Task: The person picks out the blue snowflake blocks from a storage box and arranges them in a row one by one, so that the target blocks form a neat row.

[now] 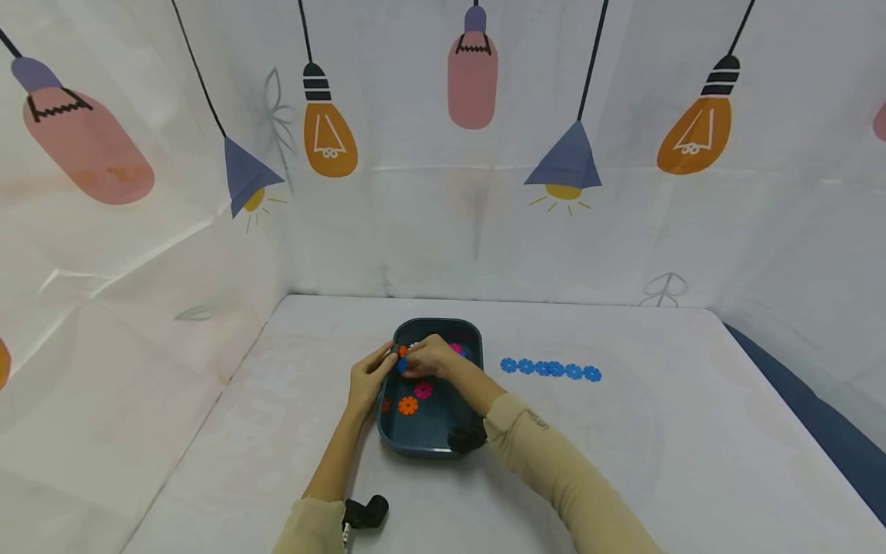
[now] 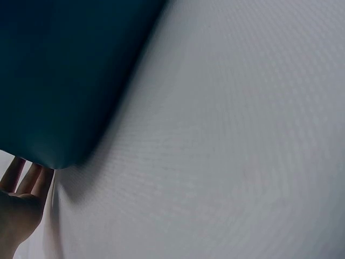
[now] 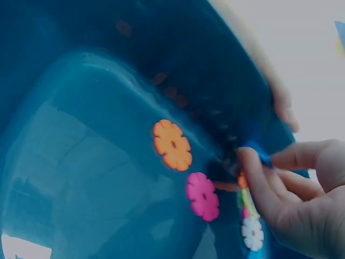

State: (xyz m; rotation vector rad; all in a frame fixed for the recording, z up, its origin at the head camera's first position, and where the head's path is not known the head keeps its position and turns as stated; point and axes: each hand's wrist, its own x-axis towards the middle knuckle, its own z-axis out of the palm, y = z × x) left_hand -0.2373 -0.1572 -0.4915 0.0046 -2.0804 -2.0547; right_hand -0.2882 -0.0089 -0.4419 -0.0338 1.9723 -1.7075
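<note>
A dark teal tray holds flower-shaped plastic discs. At its left rim is my left hand, gripping the edge; the left wrist view shows that hand's fingers against the tray's outside. My right hand reaches into the far left part of the tray and pinches a blue flower disc between thumb and fingertips. On the tray floor lie an orange disc and a pink disc. Beside the right fingers, a white disc sits among other coloured ones, partly hidden by the hand.
To the right of the tray, several blue flower discs lie in a row on the white table. A white curtain printed with lamps hangs behind the table. Black wrist-camera parts show by the left sleeve.
</note>
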